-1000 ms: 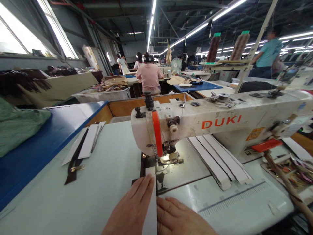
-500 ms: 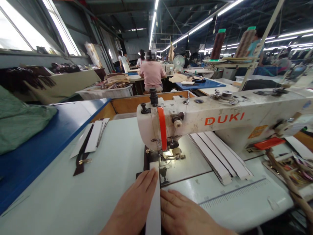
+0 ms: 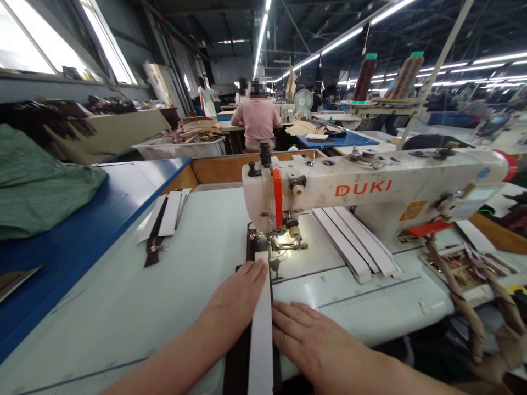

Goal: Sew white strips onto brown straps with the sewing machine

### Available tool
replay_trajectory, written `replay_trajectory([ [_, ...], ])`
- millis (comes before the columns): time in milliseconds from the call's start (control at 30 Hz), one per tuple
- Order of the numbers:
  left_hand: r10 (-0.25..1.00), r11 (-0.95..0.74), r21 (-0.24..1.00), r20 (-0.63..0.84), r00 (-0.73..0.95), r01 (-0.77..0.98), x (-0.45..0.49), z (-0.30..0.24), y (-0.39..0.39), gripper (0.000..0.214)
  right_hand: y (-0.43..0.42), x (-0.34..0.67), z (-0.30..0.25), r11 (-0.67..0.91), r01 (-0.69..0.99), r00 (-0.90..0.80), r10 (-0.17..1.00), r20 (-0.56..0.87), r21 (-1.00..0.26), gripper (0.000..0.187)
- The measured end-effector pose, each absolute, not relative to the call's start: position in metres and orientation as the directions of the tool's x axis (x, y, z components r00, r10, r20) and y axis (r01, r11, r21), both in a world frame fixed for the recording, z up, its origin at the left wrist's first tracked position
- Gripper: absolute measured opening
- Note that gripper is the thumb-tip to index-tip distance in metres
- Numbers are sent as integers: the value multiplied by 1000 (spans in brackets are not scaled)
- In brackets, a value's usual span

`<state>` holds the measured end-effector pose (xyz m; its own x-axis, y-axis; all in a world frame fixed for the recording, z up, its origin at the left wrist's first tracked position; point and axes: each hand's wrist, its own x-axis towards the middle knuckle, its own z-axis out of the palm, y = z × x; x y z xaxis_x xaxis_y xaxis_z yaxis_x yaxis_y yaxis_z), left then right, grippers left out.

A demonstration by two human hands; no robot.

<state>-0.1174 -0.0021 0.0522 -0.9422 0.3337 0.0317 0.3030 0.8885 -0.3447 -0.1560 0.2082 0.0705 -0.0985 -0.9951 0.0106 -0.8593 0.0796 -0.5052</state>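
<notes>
A long white strip [image 3: 261, 343] lies lengthwise over dark brown strap material [image 3: 236, 362], its far end just short of the presser foot [image 3: 286, 241] of a sewing machine [image 3: 317, 186]. My left hand [image 3: 239, 291] rests flat on the strip's left side, fingertips close to that far end. Along the right edge, my right hand [image 3: 304, 337] lies palm down, fingers stretched out and touching the dark edge and the table. Neither hand is closed around anything. The needle area is lit but too small to make out.
White strips [image 3: 349, 241] lie on the machine bed under the arm. Further strips with a dark buckled strap [image 3: 154, 247] sit at left on the pale table [image 3: 197, 263]. A tray of small items [image 3: 465, 269] stands at right, a green cloth [image 3: 45, 184] at left. A co-worker [image 3: 257, 120] sits ahead.
The view has shifted back a little, so more of the table's near side and the strip shows. Both hands keep about the same place on the strip.
</notes>
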Motion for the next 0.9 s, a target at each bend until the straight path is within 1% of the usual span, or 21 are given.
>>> replay_trajectory([
  [67,314,903,-321,42,-948,285,-118,53,-2,49,212,-153,68,88,-876,-128,-990,52,-474,77],
  [100,303,911,-308,48,-952,274,-118,53,-2,50,212,-151,66,99,-882,-159,-983,93,-460,69],
  [200,274,930,-272,64,-960,247,-117,55,-2,49,205,-153,58,150,-902,-255,-942,218,-406,31],
  [233,268,934,-263,69,-961,242,-116,55,-2,48,200,-155,55,168,-911,-275,-928,251,-378,22],
  [300,259,940,-248,80,-963,233,-115,57,0,45,190,-163,51,187,-934,-283,-907,313,-305,12],
  [400,252,947,-229,98,-963,224,-113,59,3,44,175,-178,50,123,-981,-171,-919,355,-154,7],
  [467,257,948,-221,106,-961,229,-111,60,5,43,169,-187,51,62,-996,-78,-941,329,-57,7],
  [533,271,945,-218,110,-956,242,-110,60,6,41,165,-194,52,31,-1000,-30,-952,304,-3,8],
  [733,300,933,-244,113,-947,266,-109,57,9,33,160,-200,51,-28,-999,36,-955,296,34,9],
  [900,286,934,-265,151,-946,240,-112,50,10,36,162,-203,48,-57,-997,72,-945,320,57,9],
])
